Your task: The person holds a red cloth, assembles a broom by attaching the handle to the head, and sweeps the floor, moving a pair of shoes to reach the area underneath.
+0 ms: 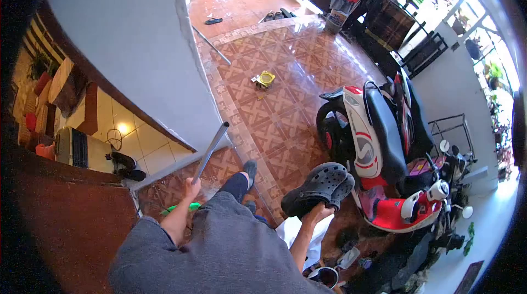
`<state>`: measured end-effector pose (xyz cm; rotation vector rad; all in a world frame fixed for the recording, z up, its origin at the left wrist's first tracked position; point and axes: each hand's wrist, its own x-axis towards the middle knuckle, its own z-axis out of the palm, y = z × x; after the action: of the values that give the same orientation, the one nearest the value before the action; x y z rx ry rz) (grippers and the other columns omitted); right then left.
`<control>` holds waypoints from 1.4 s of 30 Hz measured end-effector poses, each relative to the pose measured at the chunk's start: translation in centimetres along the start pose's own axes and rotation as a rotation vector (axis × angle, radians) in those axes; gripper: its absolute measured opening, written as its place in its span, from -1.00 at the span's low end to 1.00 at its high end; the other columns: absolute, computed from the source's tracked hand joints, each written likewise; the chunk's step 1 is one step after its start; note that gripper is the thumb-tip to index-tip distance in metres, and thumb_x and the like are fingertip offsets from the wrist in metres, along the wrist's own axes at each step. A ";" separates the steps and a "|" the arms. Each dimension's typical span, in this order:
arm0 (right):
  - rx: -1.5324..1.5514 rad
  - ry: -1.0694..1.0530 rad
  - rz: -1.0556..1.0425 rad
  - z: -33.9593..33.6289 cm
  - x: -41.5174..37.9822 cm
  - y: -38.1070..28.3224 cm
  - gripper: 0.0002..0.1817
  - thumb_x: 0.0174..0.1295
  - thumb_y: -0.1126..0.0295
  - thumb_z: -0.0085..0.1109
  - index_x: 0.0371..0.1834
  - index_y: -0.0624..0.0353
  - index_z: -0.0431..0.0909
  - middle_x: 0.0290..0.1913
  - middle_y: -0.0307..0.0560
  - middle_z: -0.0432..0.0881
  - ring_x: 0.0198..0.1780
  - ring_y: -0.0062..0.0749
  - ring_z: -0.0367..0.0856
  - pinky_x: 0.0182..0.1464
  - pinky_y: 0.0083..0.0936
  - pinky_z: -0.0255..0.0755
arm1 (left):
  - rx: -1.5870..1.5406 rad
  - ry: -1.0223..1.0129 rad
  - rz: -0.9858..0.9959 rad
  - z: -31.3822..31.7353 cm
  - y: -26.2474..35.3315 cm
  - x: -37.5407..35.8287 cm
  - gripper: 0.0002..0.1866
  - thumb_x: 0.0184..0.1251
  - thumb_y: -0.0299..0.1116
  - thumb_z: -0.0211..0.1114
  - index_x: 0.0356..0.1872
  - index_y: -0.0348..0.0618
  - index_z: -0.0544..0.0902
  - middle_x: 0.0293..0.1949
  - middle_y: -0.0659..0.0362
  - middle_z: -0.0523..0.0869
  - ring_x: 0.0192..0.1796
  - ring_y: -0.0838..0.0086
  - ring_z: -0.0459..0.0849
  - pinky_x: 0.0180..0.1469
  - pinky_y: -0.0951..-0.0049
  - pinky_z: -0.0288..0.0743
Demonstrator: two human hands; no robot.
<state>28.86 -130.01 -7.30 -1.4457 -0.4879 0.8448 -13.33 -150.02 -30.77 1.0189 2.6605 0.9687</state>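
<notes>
On the left, my left hand (191, 188) is closed around a grey metal pole (211, 151) that slants up toward the white wall (137, 47). To the right, my right hand (324, 210) grips a pair of dark clogs (318, 187), just beside a parked scooter (384, 151) on the patterned tile floor (274, 91).

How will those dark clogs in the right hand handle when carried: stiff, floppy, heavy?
The clogs look like moulded foam, so probably light for their bulk. The right hand pinches the pair from below and they keep their shape, suggesting springy rather than floppy. Loosely stacked, one could slip free.
</notes>
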 end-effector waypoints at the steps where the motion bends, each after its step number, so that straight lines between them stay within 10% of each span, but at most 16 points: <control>1: 0.019 0.008 0.009 1.0 0.9 -0.3 -0.43 0.21 0.29 0.25 0.17 0.45 0.30 0.04 0.09 0.52 -0.09 -0.23 0.54 -0.01 -0.30 0.48 | 0.025 -0.016 -0.006 1.5 0.7 0.6 -0.60 0.22 -0.17 0.19 -0.68 -0.28 0.62 -0.66 -0.13 0.60 -0.52 0.07 0.69 -0.49 0.10 0.43; 7: -0.191 0.036 -0.219 7.0 10.9 2.5 -0.45 0.21 0.27 0.23 0.11 0.53 0.40 0.04 0.13 0.57 -0.05 -0.18 0.53 0.02 -0.30 0.43 | 0.047 -0.182 -0.428 12.8 4.7 5.7 -0.69 0.13 -0.22 0.17 -0.61 -0.25 0.67 -0.54 -0.18 0.66 -0.42 -0.01 0.72 -0.39 0.06 0.52; 15: -0.192 -0.055 -0.238 23.9 26.2 0.9 -0.56 0.20 0.45 0.17 0.10 0.51 0.43 0.01 0.07 0.58 -0.13 -0.24 0.55 -0.04 -0.34 0.47 | 0.067 -0.327 -0.248 30.6 12.8 20.3 -0.66 0.01 -0.20 0.22 -0.41 -0.33 0.70 -0.39 -0.29 0.67 -0.25 -0.13 0.71 -0.16 -0.01 0.57; 31: -0.130 -0.571 -0.255 63.4 56.1 4.9 -0.62 0.20 0.48 0.20 0.03 0.52 0.47 -0.07 0.04 0.61 -0.14 -0.29 0.55 -0.02 -0.40 0.44 | 0.039 -0.218 -0.612 41.4 34.5 46.7 -0.65 0.12 -0.20 0.19 -0.40 -0.36 0.70 -0.34 -0.29 0.68 -0.17 -0.14 0.69 -0.13 0.04 0.59; 42: -0.279 -0.894 -0.354 91.6 65.5 -6.3 -0.56 0.20 0.50 0.19 0.10 0.54 0.39 0.04 0.10 0.56 -0.07 -0.26 0.54 0.03 -0.37 0.42 | -0.037 0.041 -0.823 49.2 49.0 62.4 -0.66 0.06 -0.18 0.26 -0.36 -0.33 0.67 -0.42 -0.21 0.69 -0.27 -0.02 0.72 -0.19 0.07 0.60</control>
<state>3.24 -20.16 -4.53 -1.1064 -1.5347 1.1353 -17.33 -56.78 -33.19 -0.1442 2.6564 0.8219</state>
